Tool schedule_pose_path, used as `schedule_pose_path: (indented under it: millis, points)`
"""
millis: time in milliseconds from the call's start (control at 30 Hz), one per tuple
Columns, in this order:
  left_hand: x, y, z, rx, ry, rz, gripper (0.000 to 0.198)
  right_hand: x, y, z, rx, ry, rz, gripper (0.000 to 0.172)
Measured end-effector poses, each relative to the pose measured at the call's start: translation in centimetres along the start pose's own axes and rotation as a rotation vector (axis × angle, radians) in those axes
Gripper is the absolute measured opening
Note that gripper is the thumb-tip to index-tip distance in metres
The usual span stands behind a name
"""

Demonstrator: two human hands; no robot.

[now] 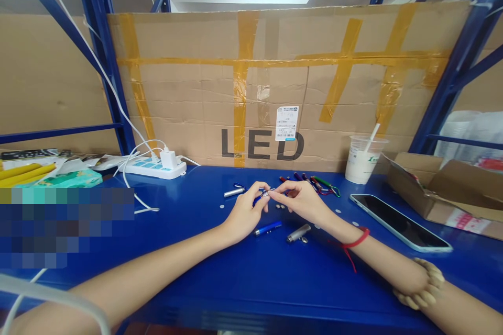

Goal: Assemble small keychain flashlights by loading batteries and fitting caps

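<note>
My left hand (244, 210) is closed around a small blue metal tube (258, 199), like a keychain flashlight, mostly hidden by the fingers. At the tube's upper end, the fingertips of my right hand (304, 202) are pinched together; what they hold is too small to make out. Below the hands lie a blue penlight-like tube (268, 228) and a short silver tube (298, 233), with a small round metal piece (304, 239) beside it. Another silver tube (234, 193) rests left of my left hand. Small button cells (280, 206) sit between the hands.
Several coloured tubes with clips (314, 183) lie behind my right hand. To the right are a phone (401, 222), a drink cup with straw (363, 159) and an open carton (451, 193). A white power strip (153, 168) with cables stands back left. Taped cardboard (188, 94) closes the back.
</note>
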State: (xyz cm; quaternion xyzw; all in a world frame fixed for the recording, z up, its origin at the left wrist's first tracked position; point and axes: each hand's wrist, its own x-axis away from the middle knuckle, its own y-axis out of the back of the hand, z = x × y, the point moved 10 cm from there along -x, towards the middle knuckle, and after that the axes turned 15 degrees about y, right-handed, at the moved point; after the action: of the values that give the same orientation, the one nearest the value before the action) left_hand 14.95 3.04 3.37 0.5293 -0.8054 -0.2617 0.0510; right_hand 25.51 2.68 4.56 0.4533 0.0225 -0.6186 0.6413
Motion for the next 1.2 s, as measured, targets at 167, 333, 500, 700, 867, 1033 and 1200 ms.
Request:
schedule_pose_path:
  millis: [167, 333, 500, 700, 867, 1033, 1200]
  points:
    - [-0.3, -0.2, 0.4, 0.076, 0.013, 0.020, 0.017, -0.1, 1.1, 1.4, 0.133, 0.155, -0.083, 0.028]
    - [-0.3, -0.5, 0.5, 0.101, 0.013, 0.055, 0.021, -0.1, 1.0, 2.8, 0.193, 0.317, -0.042, 0.024]
    - [-0.1, -0.4, 0.0, 0.090, 0.008, 0.061, 0.023, -0.2, 1.0, 2.9, 0.123, 0.355, -0.025, 0.025]
    - [-0.1, -0.5, -0.1, 0.043, -0.018, 0.069, 0.024, -0.2, 1.2, 2.8, 0.098, 0.385, -0.034, 0.022]
    - [0.0, -0.7, -0.1, 0.001, -0.035, 0.080, 0.026, -0.3, 1.5, 2.8, 0.086, 0.385, -0.060, 0.022]
    - [0.0, -0.8, -0.3, -0.051, -0.030, 0.086, 0.029, -0.3, 1.4, 2.7, 0.041, 0.379, -0.064, 0.021]
    - [0.2, -0.9, -0.4, -0.092, -0.036, 0.087, 0.030, -0.4, 1.3, 2.4, -0.008, 0.346, -0.058, 0.020]
